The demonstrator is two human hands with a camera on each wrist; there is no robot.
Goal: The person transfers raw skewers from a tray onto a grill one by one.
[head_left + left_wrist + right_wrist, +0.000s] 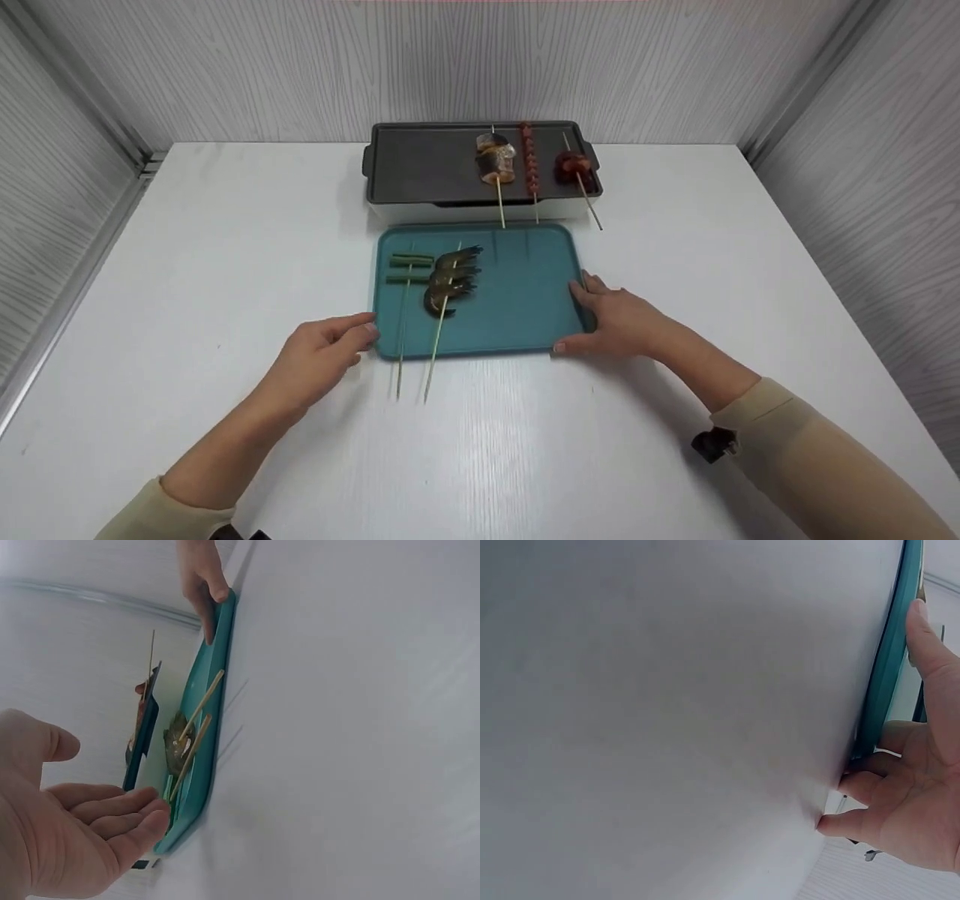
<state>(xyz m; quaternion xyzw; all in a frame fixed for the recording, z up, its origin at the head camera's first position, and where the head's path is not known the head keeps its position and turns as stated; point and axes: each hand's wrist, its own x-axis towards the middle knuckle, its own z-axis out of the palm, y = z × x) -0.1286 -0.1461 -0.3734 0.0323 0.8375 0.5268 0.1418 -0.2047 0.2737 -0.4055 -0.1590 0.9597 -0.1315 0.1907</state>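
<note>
A teal tray (pixel 517 315) lies on the white table. On its left half are a shrimp skewer (pixel 452 277) and a skewer of green vegetable pieces (pixel 409 280), their sticks sticking out over the front rim. My right hand (pixel 619 321) grips the tray's front right corner, with the thumb at the front edge and fingers along the right side. My left hand (pixel 322 364) is at the tray's left edge with fingertips right by the rim. In the left wrist view, the thumb of the left hand (pixel 82 825) is well apart from its loosely bent fingers.
Behind the tray stands a dark grill plate (pixel 427 165) on a white base. It holds a skewer of pale, dark-skinned chunks (pixel 496 161), a thin red skewer (pixel 530 161) and a dark red chunk skewer (pixel 574 166). Panels (pixel 480 67) enclose the table's back and sides.
</note>
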